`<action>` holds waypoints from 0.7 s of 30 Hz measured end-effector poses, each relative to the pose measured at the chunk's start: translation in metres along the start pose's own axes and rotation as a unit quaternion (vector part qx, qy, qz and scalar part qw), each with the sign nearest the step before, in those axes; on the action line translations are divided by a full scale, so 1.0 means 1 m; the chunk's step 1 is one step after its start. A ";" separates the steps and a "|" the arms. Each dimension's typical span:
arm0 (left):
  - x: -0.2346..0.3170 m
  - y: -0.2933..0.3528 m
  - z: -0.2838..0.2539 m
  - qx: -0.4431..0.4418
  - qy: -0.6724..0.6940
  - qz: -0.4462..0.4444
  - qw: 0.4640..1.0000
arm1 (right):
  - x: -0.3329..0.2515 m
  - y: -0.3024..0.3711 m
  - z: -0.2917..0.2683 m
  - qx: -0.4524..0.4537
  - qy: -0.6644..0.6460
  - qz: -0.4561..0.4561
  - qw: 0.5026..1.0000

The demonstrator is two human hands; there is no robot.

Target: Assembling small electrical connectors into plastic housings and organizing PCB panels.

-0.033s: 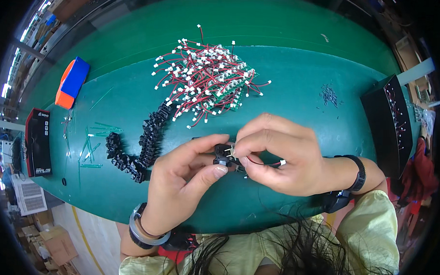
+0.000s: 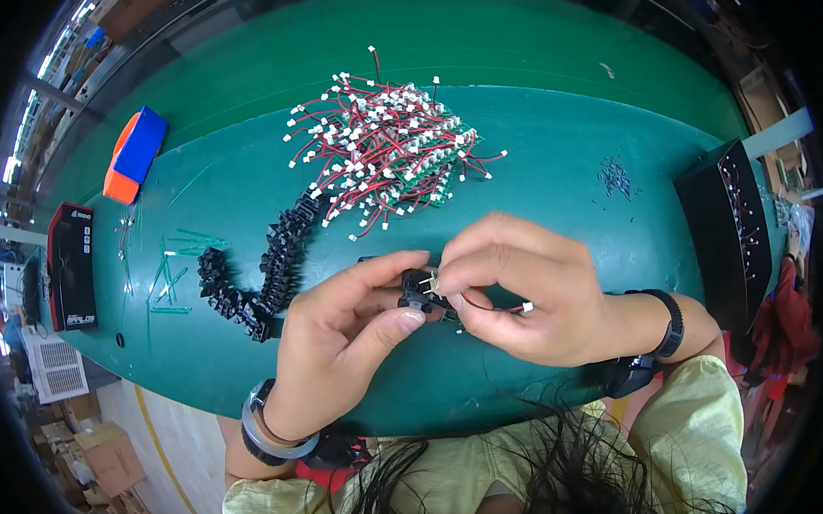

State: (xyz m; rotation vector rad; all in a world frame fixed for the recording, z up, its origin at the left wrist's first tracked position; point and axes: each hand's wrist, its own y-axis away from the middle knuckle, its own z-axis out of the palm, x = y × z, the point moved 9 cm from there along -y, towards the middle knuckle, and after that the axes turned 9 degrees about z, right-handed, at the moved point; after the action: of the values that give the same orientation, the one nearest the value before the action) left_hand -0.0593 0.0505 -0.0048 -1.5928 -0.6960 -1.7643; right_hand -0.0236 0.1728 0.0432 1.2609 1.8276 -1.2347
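My left hand [image 2: 341, 322] pinches a small black plastic housing [image 2: 417, 288] between thumb and fingers, above the table's near half. Close against it from the right, my right hand [image 2: 528, 288] pinches a small part with pale metal prongs [image 2: 432, 285] at the housing's open side. A short red-and-black wire [image 2: 491, 307] trails below the right fingers and ends in a white connector [image 2: 527, 307]. Whether the pronged part sits inside the housing I cannot tell, as my fingertips cover much of it. More black housings [image 2: 285, 253] stand in a curved row left of my hands.
A heap of green circuit boards with red-and-black wires and white connectors [image 2: 388, 152] lies beyond my hands. Small dark pieces [image 2: 615, 178] are scattered at right, near a black box [image 2: 725, 236]. At left are green strips [image 2: 168, 280], an orange-and-blue holder [image 2: 136, 157] and a black-and-red box [image 2: 71, 268].
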 end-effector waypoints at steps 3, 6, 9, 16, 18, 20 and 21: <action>0.002 -0.001 0.001 -0.014 0.005 0.014 1.000 | -0.005 0.002 0.000 0.013 0.038 -0.033 0.999; 0.002 -0.001 0.001 -0.024 -0.029 0.021 0.999 | -0.011 0.002 -0.001 0.014 0.067 -0.066 0.995; 0.003 -0.001 -0.001 -0.018 -0.040 0.025 0.999 | -0.017 0.002 0.000 0.014 0.102 -0.117 0.988; 0.013 -0.003 -0.002 -0.031 -0.218 0.065 0.973 | -0.031 0.013 0.013 -0.032 0.214 -0.243 0.946; 0.011 -0.003 -0.001 -0.032 -0.214 0.083 0.973 | -0.028 0.013 0.013 -0.042 0.201 -0.227 0.952; 0.006 -0.001 -0.003 -0.010 -0.173 0.048 0.984 | -0.024 0.010 0.011 -0.048 0.171 -0.201 0.963; 0.003 0.001 -0.004 0.000 -0.153 0.030 0.988 | -0.023 0.008 0.010 -0.048 0.147 -0.183 0.971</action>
State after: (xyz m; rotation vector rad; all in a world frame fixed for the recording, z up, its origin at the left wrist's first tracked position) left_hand -0.0612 0.0470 -0.0020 -1.8864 -0.7805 -1.4916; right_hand -0.0079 0.1556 0.0561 1.1315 2.3892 -1.1727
